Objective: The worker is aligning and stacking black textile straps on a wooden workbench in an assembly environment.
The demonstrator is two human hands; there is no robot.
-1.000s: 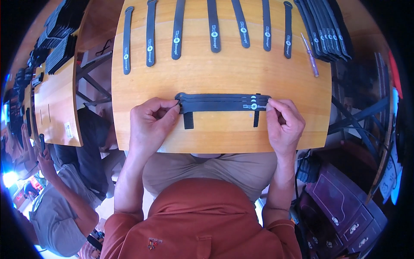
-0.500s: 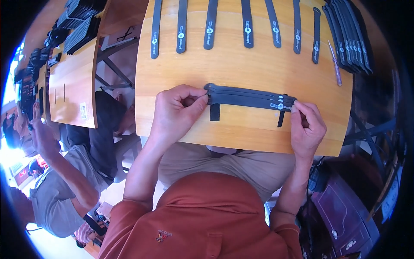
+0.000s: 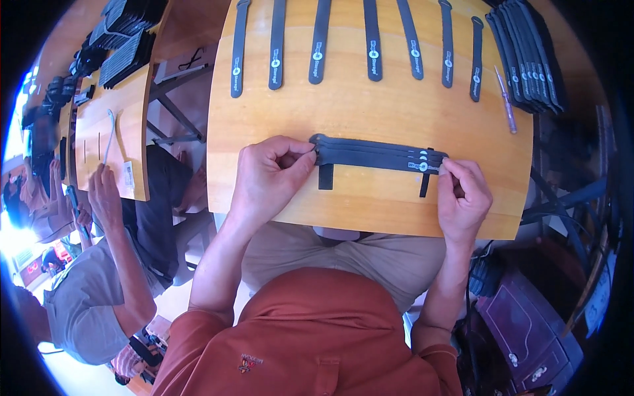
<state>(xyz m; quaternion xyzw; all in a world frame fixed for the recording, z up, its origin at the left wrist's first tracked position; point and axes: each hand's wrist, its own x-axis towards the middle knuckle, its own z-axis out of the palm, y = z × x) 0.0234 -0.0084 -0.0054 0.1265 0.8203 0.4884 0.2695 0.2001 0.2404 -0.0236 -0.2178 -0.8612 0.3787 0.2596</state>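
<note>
This looks like a small workshop where people make things by hand. A wide, shiny, orange-brown wooden bench (image 3: pixel 370 105) has long black straps with small round white labels (image 3: pixel 317 46) laid out in a neat row, side by side. A thick pile of the same flat black straps (image 3: pixel 528 56) sits at the far right corner. A thin pink pen-like tool (image 3: pixel 506 109) lies near it. To the left stands another orange-brown wooden bench (image 3: pixel 112 142) with more dark stacked pieces (image 3: pixel 122 39) on it. A person in a grey shirt (image 3: pixel 82 310) sits there working too.
</note>
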